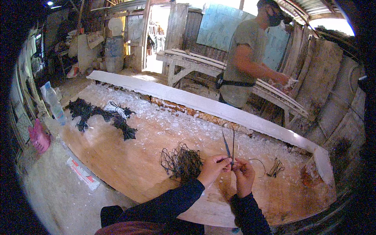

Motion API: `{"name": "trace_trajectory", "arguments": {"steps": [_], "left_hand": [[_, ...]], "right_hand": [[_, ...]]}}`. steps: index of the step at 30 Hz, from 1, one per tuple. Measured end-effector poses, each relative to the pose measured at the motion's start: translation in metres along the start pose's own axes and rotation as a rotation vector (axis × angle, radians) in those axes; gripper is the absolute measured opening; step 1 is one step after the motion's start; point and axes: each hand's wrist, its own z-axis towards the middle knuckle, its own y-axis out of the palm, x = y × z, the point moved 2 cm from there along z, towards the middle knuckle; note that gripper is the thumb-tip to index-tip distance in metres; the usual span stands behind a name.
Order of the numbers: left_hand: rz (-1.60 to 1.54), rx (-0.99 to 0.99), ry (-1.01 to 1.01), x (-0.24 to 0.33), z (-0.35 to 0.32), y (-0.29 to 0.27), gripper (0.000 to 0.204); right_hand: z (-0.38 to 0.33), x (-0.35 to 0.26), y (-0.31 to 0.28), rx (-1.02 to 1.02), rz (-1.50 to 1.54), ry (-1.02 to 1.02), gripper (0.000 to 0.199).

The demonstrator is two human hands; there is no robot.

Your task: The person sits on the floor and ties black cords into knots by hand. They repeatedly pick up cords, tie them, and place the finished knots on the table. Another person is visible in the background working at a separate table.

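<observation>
Head view: left hand (213,166) and right hand (243,172) meet above the board's (129,164) near edge, fingers of both pinching one dark cord loop (229,143) standing upright. One loose tangle (181,161) lies just left; one small coil (276,167) right. Three dark bundles (100,115) and one bottle (54,102) sit toward the left end.

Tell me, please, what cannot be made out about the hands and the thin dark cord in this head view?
- Whether the thin dark cord is knotted or just looped: too small.
- The right hand grip: fingers curl over it.
- The left hand fingertips: bunched at the cord, blurred.
- Whether the dark tangle joins the cord: left hand hides it.
</observation>
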Motion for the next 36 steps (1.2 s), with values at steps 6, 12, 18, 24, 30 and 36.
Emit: {"name": "trace_trajectory", "arguments": {"steps": [6,12,18,24,30,36], "left_hand": [[0.067,-0.045,0.021,0.003,-0.002,0.0,0.021],[0.19,-0.038,0.028,0.007,-0.006,0.003,0.021],[0.077,-0.041,-0.012,-0.001,-0.002,0.001,0.02],[0.014,-0.03,0.008,-0.002,-0.001,0.0,0.02],[-0.136,0.021,-0.091,-0.002,0.001,-0.003,0.018],[-0.181,0.05,-0.128,-0.005,0.002,-0.005,0.017]], "right_hand": [[0.003,0.008,-0.004,-0.008,-0.009,0.031,0.014],[0.003,0.01,-0.007,-0.012,-0.043,0.073,0.01],[0.004,0.013,-0.007,-0.045,-0.034,0.033,0.011],[0.004,0.011,-0.004,-0.04,0.02,0.055,0.013],[0.001,0.001,-0.002,-0.045,-0.041,0.052,0.024],[0.001,0.0,-0.002,-0.082,-0.037,-0.051,0.03]]}}
